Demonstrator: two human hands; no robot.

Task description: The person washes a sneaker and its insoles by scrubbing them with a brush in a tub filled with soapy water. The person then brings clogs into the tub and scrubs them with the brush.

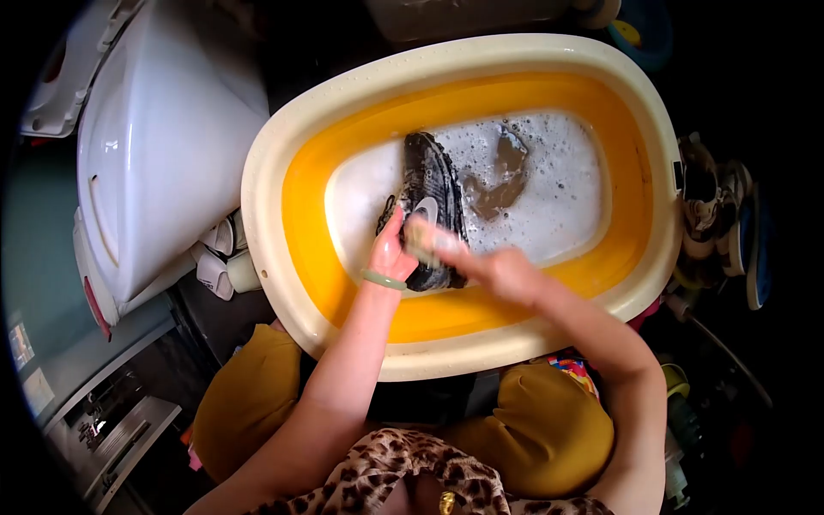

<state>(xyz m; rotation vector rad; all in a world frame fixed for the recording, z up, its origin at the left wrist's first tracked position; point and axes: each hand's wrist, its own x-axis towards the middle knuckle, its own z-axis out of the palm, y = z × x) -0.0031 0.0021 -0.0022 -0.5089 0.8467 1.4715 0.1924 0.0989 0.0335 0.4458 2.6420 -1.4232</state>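
A dark, wet shoe (427, 176) with a pale oval patch on its side lies in a large yellow basin (639, 180) with a cream rim. My left hand (390, 251), with a green bangle at its wrist, grips the shoe at its near left side. My right hand (508, 273) is closed around the handle of a scrubbing brush (427, 244), which is smeared by motion. The brush head is against or just over the near part of the shoe. Foamy water (549, 215) fills the basin floor, with a murky brown patch right of the shoe.
Several shoes (721, 202) stand beyond the basin's right edge. A big white plastic tub (163, 154) rises on the left, with white footwear (216, 266) beside it. My knees, in mustard trousers (549, 416), are close to the near rim.
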